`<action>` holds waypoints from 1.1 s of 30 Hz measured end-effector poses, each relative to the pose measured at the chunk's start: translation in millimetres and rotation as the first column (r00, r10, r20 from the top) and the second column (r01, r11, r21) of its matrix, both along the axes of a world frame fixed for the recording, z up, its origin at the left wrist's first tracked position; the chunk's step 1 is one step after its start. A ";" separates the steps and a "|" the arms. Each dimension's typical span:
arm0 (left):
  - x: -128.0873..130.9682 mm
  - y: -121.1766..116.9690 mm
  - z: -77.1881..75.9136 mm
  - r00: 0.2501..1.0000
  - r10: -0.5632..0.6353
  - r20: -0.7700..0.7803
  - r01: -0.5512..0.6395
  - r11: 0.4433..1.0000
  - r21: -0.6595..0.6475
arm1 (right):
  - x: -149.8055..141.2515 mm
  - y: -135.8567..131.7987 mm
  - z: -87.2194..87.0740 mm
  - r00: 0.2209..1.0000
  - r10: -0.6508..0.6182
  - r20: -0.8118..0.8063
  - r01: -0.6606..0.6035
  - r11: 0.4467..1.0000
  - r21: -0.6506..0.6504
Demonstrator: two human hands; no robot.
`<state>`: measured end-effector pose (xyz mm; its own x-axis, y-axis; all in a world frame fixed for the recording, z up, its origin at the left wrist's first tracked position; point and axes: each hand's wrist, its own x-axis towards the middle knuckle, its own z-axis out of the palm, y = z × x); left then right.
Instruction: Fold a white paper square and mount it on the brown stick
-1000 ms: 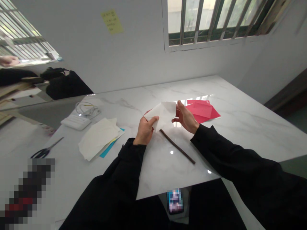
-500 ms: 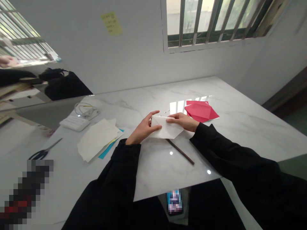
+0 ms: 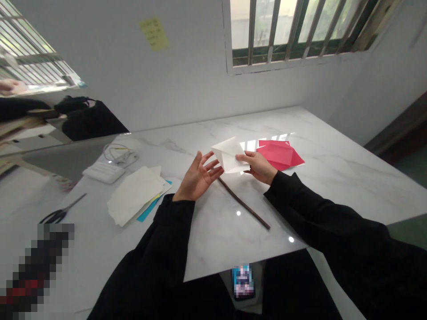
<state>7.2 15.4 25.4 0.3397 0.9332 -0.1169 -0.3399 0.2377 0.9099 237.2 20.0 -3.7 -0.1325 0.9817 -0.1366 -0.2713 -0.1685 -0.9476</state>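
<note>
A folded piece of white paper (image 3: pixel 228 153) is held up over the table, its left side creased into a standing flap. My right hand (image 3: pixel 260 166) pinches its right side, thumb on top and fingers behind. Beside the paper's left edge, my left hand (image 3: pixel 199 178) is open with fingers spread; its fingertips are close to the lower left corner, and I cannot tell whether they touch. Below both hands a thin dark brown stick (image 3: pixel 245 205) lies slantwise on the table. Red paper sheets (image 3: pixel 278 155) lie just beyond my right hand.
On the left of the marble-patterned table (image 3: pixel 213 255) lie cream paper sheets (image 3: pixel 135 193) over a blue sheet (image 3: pixel 150 211). Scissors (image 3: pixel 63 211), a white box (image 3: pixel 104 171) and a coiled cable (image 3: pixel 122 153) are farther left. A phone (image 3: pixel 243 282) sits below the front edge.
My left hand has let go of the paper and spread its fingers. The paper has been lifted and turned in my right hand, uncovering more of the stick.
</note>
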 end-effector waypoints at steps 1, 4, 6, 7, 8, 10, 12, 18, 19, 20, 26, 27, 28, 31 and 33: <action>2.8 -0.7 -0.9 1.000 0.004 0.001 -0.004 1.000 0.021 | -0.6 -0.6 0.9 1.000 -0.011 -0.007 0.011 1.000 -0.002; 12.1 -3.3 -6.2 0.995 0.079 -0.057 -0.072 0.991 0.115 | -3.9 -3.5 2.5 1.000 -0.007 0.002 0.007 1.000 0.006; 17.5 -4.3 -11.5 0.980 0.175 -0.099 -0.155 0.971 0.182 | -7.0 -5.9 2.6 1.000 0.000 0.016 0.000 1.000 0.015; 19.4 -4.5 -14.3 0.967 0.228 -0.114 -0.200 0.956 0.213 | -8.7 -7.1 2.6 1.000 0.000 0.025 -0.001 1.000 0.019; 20.8 -4.3 -16.8 0.953 0.278 -0.124 -0.242 0.940 0.242 | -10.3 -8.3 2.4 0.999 -0.003 0.033 0.003 1.000 0.021; 21.8 -3.2 -20.7 0.925 0.355 -0.135 -0.307 0.907 0.288 | -13.2 -10.4 2.3 0.999 -0.015 0.032 0.014 1.000 0.022; 21.2 -2.0 -22.1 0.910 0.385 -0.152 -0.319 0.887 0.333 | -15.1 -11.8 2.5 1.000 -0.024 0.014 0.024 0.999 0.026; 22.0 -4.2 -15.5 0.895 0.358 -0.266 -0.189 0.845 0.500 | -14.4 -11.2 3.6 0.998 -0.059 0.001 0.059 0.997 0.042; 22.8 -5.2 -14.3 0.893 0.357 -0.274 -0.182 0.843 0.507 | -14.0 -10.8 3.6 0.998 -0.064 0.000 0.064 0.997 0.039; 23.6 -6.1 -13.2 0.893 0.356 -0.276 -0.181 0.844 0.504 | -13.7 -10.5 3.5 0.998 -0.068 -0.003 0.068 0.997 0.036; 23.0 -6.8 -10.9 0.893 0.374 -0.250 -0.215 0.843 0.492 | -11.7 -8.4 1.5 0.993 -0.110 -0.054 0.111 0.993 0.027; 22.3 -6.9 -10.6 0.891 0.372 -0.260 -0.203 0.839 0.505 | -11.1 -7.9 1.4 0.991 -0.117 -0.058 0.119 0.992 0.031; 21.7 -7.3 -10.3 0.887 0.369 -0.277 -0.184 0.834 0.520 | -10.5 -7.5 1.4 0.991 -0.122 -0.060 0.125 0.992 0.033; 21.4 -10.7 -8.9 0.871 0.360 -0.334 -0.118 0.813 0.570 | -9.0 -6.2 2.3 0.989 -0.137 -0.060 0.138 0.990 0.018; 22.5 -13.7 -8.2 0.865 0.359 -0.350 -0.095 0.802 0.589 | -8.9 -5.8 3.1 0.988 -0.141 -0.060 0.142 0.990 0.007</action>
<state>29.7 1.8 17.2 0.1479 0.9266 0.3458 0.1309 -0.3650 0.9218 228.3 14.1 -0.7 0.0005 0.9926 -0.1213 -0.3472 -0.1136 -0.9309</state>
